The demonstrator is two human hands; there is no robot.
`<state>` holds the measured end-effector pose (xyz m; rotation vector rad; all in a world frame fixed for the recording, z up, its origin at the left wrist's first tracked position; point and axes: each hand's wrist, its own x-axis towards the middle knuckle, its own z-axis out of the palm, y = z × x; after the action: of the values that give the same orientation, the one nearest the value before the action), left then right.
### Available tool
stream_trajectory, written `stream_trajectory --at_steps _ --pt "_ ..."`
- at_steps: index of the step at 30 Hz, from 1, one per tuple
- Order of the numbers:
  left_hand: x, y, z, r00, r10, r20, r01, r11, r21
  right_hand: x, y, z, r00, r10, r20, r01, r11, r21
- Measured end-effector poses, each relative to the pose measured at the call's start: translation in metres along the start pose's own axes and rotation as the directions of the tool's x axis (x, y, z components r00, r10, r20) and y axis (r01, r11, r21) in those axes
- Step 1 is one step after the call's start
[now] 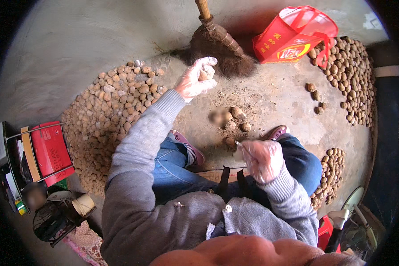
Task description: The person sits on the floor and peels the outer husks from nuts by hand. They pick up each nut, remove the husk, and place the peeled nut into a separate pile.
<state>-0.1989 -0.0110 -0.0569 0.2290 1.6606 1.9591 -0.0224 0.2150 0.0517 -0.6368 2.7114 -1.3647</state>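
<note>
My left hand (197, 78), in a clear plastic glove, is stretched out above the floor near the broom. Its thumb and fingers grip a pale, whitish round lump (206, 73) about the size of an egg. Gloved the same way, my right hand (263, 159) is closed in front of my right knee. A thin metal tip (237, 143) sticks out of that fist; the rest of the tool is hidden. Between my feet lie several brown lumps (238, 113) among crumbs and flakes, just beyond the right hand.
To the left spreads a big heap of tan round lumps (119, 96). Darker brown lumps (349, 76) are piled at the right, with a smaller pile (332, 169) by my right knee. A broom (219, 43) and a red bag (286, 40) stand by the wall. A red folder-like item (51, 149) sits far left.
</note>
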Motion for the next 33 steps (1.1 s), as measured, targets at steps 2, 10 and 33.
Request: stream_trajectory --at_steps 2,10,33 --pt "-0.032 0.027 0.020 0.996 -0.010 0.086 0.003 0.997 0.083 -0.005 0.004 0.007 0.997 -0.021 -0.071 0.018 0.999 -0.045" --pt "-0.149 0.063 0.094 0.995 0.084 0.062 -0.083 0.996 -0.022 -0.015 0.000 0.032 0.957 -0.108 -0.268 0.067 0.985 -0.158" --pt "-0.190 -0.016 0.134 0.981 -0.056 -0.187 -0.082 0.750 -0.657 -0.056 -0.012 0.075 0.988 -0.075 -0.134 0.050 0.982 -0.182"
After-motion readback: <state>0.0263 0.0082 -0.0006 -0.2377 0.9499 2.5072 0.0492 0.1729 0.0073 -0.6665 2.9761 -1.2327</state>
